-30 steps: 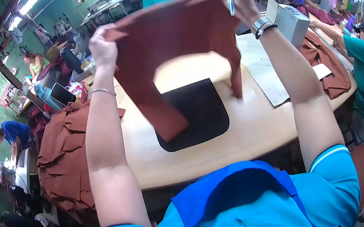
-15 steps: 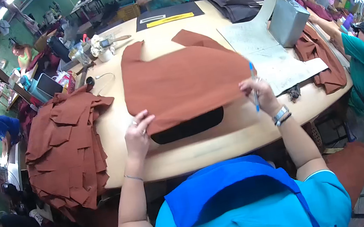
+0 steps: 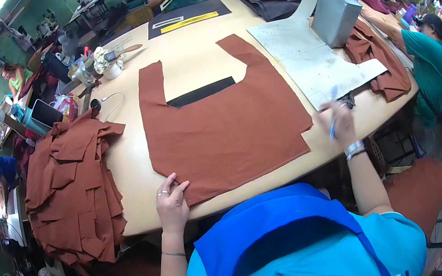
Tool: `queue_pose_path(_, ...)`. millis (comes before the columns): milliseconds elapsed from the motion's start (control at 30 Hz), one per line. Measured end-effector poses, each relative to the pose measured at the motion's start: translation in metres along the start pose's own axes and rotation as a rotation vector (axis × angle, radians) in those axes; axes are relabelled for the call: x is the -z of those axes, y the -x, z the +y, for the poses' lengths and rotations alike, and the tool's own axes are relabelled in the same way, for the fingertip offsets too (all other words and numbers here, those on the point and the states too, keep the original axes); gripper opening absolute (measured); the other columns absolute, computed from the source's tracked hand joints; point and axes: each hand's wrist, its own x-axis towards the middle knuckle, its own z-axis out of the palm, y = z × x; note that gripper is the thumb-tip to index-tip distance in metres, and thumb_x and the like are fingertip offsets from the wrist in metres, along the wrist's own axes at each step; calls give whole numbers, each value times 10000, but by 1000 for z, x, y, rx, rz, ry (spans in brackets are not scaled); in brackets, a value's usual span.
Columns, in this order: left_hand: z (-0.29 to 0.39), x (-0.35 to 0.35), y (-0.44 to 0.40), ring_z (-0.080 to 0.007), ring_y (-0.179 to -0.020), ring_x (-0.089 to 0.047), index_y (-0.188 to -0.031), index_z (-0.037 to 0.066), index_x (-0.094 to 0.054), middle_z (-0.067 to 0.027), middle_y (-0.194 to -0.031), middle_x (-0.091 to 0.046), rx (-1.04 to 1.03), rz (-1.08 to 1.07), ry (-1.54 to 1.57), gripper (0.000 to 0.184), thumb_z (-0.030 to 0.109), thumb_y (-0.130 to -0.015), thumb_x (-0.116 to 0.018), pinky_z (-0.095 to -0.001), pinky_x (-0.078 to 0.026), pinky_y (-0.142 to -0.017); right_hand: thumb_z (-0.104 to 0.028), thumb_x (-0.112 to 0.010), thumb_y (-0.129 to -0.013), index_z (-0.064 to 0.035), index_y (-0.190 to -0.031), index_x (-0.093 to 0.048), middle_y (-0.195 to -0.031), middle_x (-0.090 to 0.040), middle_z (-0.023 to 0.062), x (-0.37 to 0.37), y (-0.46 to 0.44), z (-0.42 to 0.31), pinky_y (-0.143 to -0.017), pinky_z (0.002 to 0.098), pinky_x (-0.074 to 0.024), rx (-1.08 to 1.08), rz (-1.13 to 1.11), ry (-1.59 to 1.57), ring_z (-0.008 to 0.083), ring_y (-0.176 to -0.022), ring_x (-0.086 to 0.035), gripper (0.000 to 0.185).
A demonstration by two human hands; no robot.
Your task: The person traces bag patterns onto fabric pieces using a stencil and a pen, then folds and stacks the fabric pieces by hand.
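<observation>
A rust-brown cut fabric panel (image 3: 226,131) with two strap-like ends lies spread on the pale table. My left hand (image 3: 171,206) pinches its lower left edge, thumb on top. Some way right of the panel, my right hand (image 3: 339,125) holds a blue pen (image 3: 332,130), slightly smeared by motion and apart from the fabric. Part of a black piece (image 3: 204,91) shows in the panel's neck-shaped opening; the panel hides the rest. Just beyond my right hand lies a whitish pattern sheet (image 3: 310,58) with marks on it.
A pile of brown cut pieces (image 3: 75,191) hangs over the table's left edge. A metal block (image 3: 335,16) stands on the pattern sheet. A brush (image 3: 122,51) rests on a white cup (image 3: 113,70). A yellow ruler (image 3: 190,21) lies at the back. Co-workers stand across and right.
The brown panel has come down flat onto the table, nearer me, its straps now spread. My right hand has let go of its edge and moved right with the pen.
</observation>
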Motion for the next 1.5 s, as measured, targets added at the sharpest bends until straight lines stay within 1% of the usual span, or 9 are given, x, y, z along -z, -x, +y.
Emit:
queue_pose_path(233,-9,8,-5,-369,-1436,-240,-1512,107,-271,-146,-1531,-332,332,-63,8,826,566,-887,-555,-624,-79,-1125,-636,-609,-834,-17,-1381,-475,-1061,-676,217,-21,-56,148,-896,481,-483,-545,107,144,397,-1026,-623,837)
queue_pose_path(400,-12,4,-36,-353,-1439,-243,-1526,94,-226,-168,-1520,-337,494,52,89,829,556,-913,-539,-652,-22,-1114,-369,-691,-886,50,-1405,-403,-1129,-653,210,-32,-73,153,-877,400,-503,-384,390,-397,324,-1009,-642,727)
queue_pose_path(533,-22,3,-48,-298,-1237,-511,-1508,79,-260,-170,-1316,-536,500,29,126,794,324,-878,-678,-506,-308,-1062,-211,-797,-819,-39,-1243,-527,-1039,-643,13,-27,-91,108,-799,362,-476,-614,680,-1468,159,-991,-590,532)
queue_pose_path(633,-30,-8,-52,-203,-923,-655,-1465,49,-342,-129,-1014,-661,351,198,558,728,91,-839,-711,-246,-508,-779,-154,-774,-825,-77,-1106,-589,-1021,-632,15,-31,-104,85,-787,353,-483,-700,456,-1267,156,-982,-592,345)
queue_pose_path(833,-19,18,-49,-263,-797,-622,-1333,64,-517,-98,-868,-601,559,-17,23,563,127,-820,-740,-340,-508,-786,-73,-623,-919,40,-1173,-569,-1070,-646,67,-3,-145,38,-839,284,-468,-66,652,-827,126,-960,-589,283)
queue_pose_path(933,23,40,-63,-311,-840,-610,-1190,86,-602,-103,-855,-580,-37,305,-206,432,154,-796,-766,-397,-503,-785,-117,-599,-943,53,-1152,-576,-1055,-648,78,45,-151,-25,-853,287,-467,49,724,-891,137,-949,-596,271)
queue_pose_path(1067,132,95,-45,-293,-938,-602,-979,78,-631,-144,-1003,-608,-338,116,711,200,206,-846,-708,-462,-502,-793,-115,-588,-942,42,-1194,-574,-1122,-631,75,76,-157,-51,-873,283,-461,70,710,-1104,139,-989,-590,298)
queue_pose_path(1233,215,136,-71,-307,-1014,-624,-1141,131,-611,-134,-1144,-622,-995,-194,1614,276,270,-907,-661,-449,-496,-892,-123,-595,-934,16,-1230,-573,-1146,-619,58,64,-172,-44,-897,279,-450,97,666,-1204,133,-1011,-581,328)
queue_pose_path(1500,249,138,-51,-248,-837,-617,-886,114,-633,-80,-891,-638,-583,-24,1744,72,64,-843,-661,-360,-502,-810,-175,-626,-919,-15,-1118,-609,-1021,-615,22,71,-175,-93,-867,273,-414,169,675,-1104,105,-930,-521,256)
